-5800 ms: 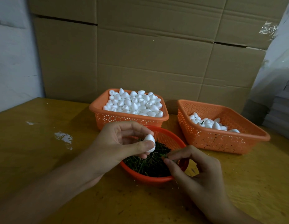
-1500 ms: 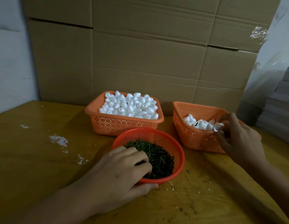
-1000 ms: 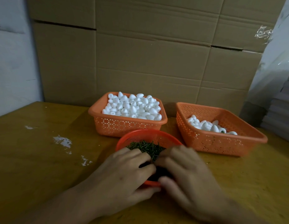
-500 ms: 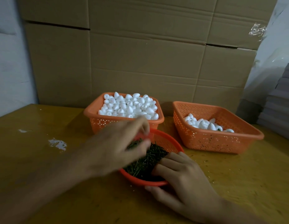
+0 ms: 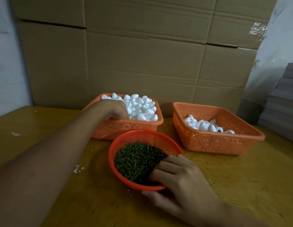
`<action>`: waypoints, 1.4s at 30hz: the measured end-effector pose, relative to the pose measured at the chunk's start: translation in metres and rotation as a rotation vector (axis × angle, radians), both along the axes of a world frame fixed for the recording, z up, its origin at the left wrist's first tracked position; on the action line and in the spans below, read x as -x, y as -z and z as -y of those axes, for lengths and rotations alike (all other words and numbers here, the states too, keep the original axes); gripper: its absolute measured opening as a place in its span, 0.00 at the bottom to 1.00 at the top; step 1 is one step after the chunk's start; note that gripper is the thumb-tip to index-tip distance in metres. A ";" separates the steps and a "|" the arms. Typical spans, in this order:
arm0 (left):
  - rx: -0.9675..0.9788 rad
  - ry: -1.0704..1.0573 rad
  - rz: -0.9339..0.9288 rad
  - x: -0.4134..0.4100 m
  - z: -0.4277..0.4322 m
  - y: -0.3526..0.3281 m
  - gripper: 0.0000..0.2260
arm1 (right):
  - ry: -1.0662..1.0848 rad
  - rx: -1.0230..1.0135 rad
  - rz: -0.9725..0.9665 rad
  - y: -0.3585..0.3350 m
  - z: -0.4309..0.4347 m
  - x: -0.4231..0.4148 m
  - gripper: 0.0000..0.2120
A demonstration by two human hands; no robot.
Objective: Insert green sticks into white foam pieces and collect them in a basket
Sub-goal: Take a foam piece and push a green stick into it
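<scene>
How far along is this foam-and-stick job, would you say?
Done: a small pile of finished white foam pieces lies in the right orange plastic basket. In hand: the left hand reaches into the left orange basket heaped with plain foam pieces; the right hand fingers green sticks in the round red basket. Left: most of it, judging by that heap.

The surface (image 5: 240, 177) looks like scuffed, faintly glossy wood. Three perforated baskets (image 5: 208, 143) are smooth orange plastic. Foam pieces (image 5: 142, 107) look matt white. Matt cardboard (image 5: 142, 63) stands behind.
</scene>
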State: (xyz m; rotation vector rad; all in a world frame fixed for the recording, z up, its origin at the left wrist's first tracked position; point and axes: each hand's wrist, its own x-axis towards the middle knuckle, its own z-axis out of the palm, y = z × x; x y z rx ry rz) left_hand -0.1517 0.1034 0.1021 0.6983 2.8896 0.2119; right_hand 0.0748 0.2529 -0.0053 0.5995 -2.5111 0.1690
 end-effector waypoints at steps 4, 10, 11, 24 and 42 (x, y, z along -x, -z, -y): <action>-0.341 -0.080 -0.047 0.017 0.005 0.015 0.12 | 0.037 -0.016 -0.049 0.002 -0.004 0.003 0.18; -0.549 -0.021 -0.185 0.016 0.013 0.024 0.21 | 0.032 -0.031 -0.038 0.002 -0.003 0.004 0.17; -0.584 -0.010 -0.232 0.014 0.016 0.025 0.18 | 0.033 -0.028 -0.037 0.003 -0.003 0.003 0.17; -1.079 0.268 -0.287 -0.090 0.023 0.037 0.16 | -0.001 -0.033 -0.010 -0.002 -0.005 -0.001 0.17; -1.147 0.296 -0.211 -0.140 0.046 0.091 0.17 | 0.066 -0.025 0.131 -0.007 -0.005 -0.004 0.18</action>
